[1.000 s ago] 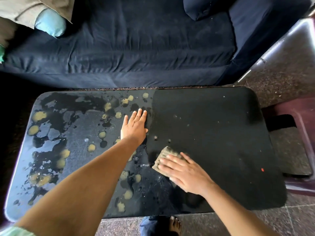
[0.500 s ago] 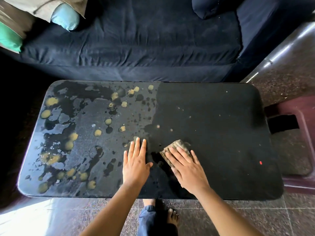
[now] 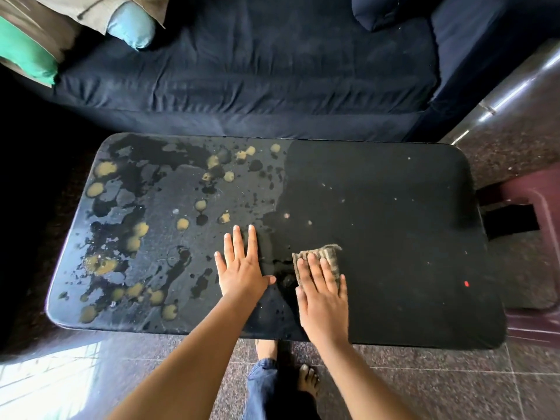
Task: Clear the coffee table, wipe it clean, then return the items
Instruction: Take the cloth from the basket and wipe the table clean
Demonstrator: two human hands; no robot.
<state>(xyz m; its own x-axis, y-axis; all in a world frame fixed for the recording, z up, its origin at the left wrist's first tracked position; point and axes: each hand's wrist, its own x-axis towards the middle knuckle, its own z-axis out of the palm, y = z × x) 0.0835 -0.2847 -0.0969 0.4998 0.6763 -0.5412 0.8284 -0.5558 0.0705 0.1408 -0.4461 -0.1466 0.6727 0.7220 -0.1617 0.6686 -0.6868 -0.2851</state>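
The black coffee table (image 3: 394, 298) fills the middle of the head view. Its left half is wet, with shiny patches and yellowish blotches; its right half looks matt and dark with a few pale specks. My right hand (image 3: 322, 294) lies flat with straight fingers on a grey-brown wiping cloth (image 3: 328, 253), pressing it to the table near the front middle. The cloth's far edge sticks out past my fingertips. My left hand (image 3: 241, 272) rests flat on the tabletop just left of it, fingers spread, holding nothing.
A dark blue sofa (image 3: 257, 71) runs along the table's far side, with teal, green and beige cushions (image 3: 130, 22) at its left end. A maroon plastic stool (image 3: 533, 268) stands against the table's right end. My bare feet (image 3: 307, 380) are on the tiled floor below the front edge.
My left hand came back from the middle of the table to the front. My right hand slid the cloth a little to the right; its fingers now point straight ahead.
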